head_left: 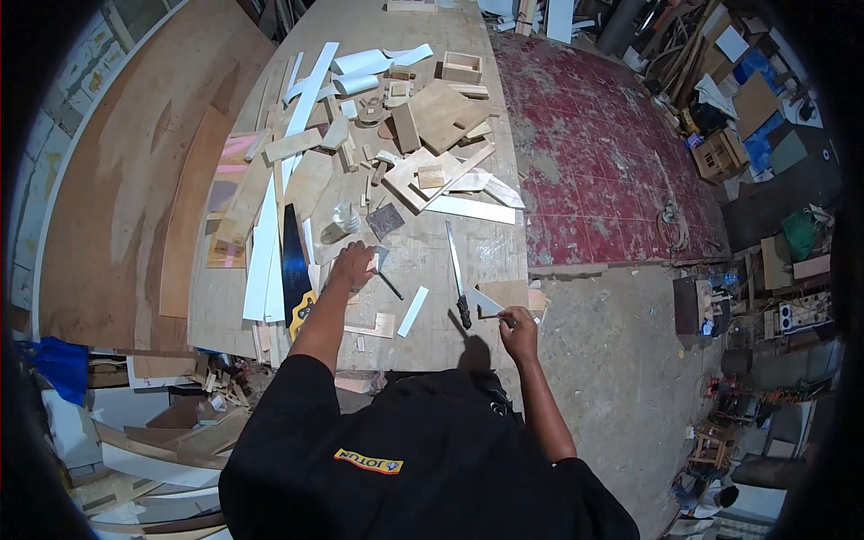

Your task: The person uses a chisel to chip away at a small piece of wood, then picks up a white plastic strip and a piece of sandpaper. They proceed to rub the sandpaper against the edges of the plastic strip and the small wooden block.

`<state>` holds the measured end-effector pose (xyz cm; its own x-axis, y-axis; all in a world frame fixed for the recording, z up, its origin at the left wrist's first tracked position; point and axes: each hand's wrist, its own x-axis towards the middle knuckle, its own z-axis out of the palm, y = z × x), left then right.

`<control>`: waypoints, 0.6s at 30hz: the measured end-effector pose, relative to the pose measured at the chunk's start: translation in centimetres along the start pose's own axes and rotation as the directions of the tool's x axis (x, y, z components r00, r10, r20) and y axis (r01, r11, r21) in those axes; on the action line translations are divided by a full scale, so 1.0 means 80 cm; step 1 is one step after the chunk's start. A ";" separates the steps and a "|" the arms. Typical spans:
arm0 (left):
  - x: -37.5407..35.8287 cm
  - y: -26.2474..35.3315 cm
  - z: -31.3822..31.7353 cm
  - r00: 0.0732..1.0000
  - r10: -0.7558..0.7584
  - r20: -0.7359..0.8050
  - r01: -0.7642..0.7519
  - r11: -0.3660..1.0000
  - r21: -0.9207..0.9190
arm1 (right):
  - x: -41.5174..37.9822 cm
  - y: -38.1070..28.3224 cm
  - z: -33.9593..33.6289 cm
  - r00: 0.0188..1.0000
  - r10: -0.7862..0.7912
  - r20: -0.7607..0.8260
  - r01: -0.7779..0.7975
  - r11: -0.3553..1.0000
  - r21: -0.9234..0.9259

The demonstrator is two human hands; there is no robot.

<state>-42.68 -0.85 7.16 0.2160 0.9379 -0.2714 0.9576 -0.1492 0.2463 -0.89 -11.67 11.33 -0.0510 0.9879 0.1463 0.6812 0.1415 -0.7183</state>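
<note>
My left hand (355, 265) reaches over the workbench, fingers bent around or against a small pale piece (373, 263); whether it grips it is unclear. A dark pencil-like stick (390, 285) lies just beside that hand. Near the bench's right edge my right hand (517, 328) is closed on a thin pale strip (489, 304). Left of it lies a long blade with a black handle (463, 310). Between the hands is a short white strip (413, 311). A clear cup (344, 219) and a dark square pad (385, 221) are beyond my left hand.
Wood offcuts (445, 117) and white strips (265, 243) cover much of the workbench (432, 355). A handsaw (295, 279) lies at the left. Large wooden panels (117, 180) stand further left. Red flooring (594, 171) and stacked clutter (756, 117) are at the right.
</note>
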 end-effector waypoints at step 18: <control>-0.030 0.026 0.048 0.736 -0.589 -0.332 0.045 0.533 -0.845 | 0.041 -0.031 0.063 0.854 0.409 0.321 -0.511 0.550 0.660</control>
<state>-40.48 -4.66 4.73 -0.4686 0.8827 -0.0358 0.3588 0.2272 0.9053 -6.46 -8.44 10.15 0.0009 0.9220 -0.3871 -0.0808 -0.3858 -0.9191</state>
